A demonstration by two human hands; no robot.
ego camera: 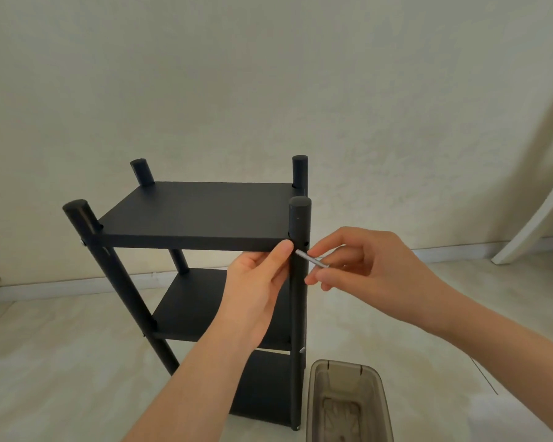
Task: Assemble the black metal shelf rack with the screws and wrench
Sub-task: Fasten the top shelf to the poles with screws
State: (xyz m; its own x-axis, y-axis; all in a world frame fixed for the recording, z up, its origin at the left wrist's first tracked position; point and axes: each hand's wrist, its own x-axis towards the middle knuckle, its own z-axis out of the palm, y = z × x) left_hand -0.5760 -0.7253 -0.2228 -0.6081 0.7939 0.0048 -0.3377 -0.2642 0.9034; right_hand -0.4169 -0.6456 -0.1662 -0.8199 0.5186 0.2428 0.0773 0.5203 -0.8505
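now right hand (361, 260) pinches wrench (312, 258) against rack post (299, 282).

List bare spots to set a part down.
Free: top shelf, bare between its four posts; floor left of the rack; floor right of the grey container. Crowded: front right post, where left hand and right hand, pinching a silver piece, meet.
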